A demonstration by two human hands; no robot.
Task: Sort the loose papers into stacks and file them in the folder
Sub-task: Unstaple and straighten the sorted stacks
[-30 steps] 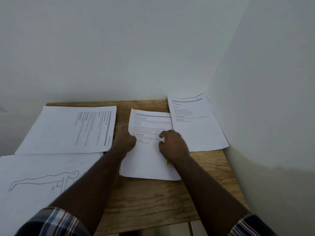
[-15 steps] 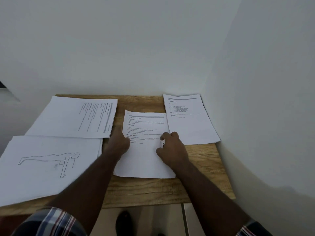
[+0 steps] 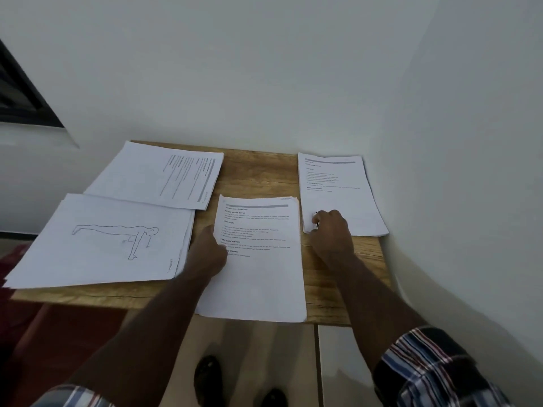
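Four stacks of paper lie on a small wooden table. The middle stack of printed text reaches the table's front edge. My left hand holds its left edge, thumb on top of the sheet. A right stack lies against the wall. My right hand sits at its lower left corner with fingers curled, pinching that corner. At the left lie a stack with a drawn figure and, behind it, a sideways text stack. No folder is in view.
White walls close off the table at the back and right. The drawing stack hangs over the table's left edge. Below the front edge are a tiled floor and my dark shoes. A dark window frame is at far left.
My right hand has left the middle stack and moved right to the corner of the right stack. My left hand stays at the middle stack's left edge. The view has tilted down.
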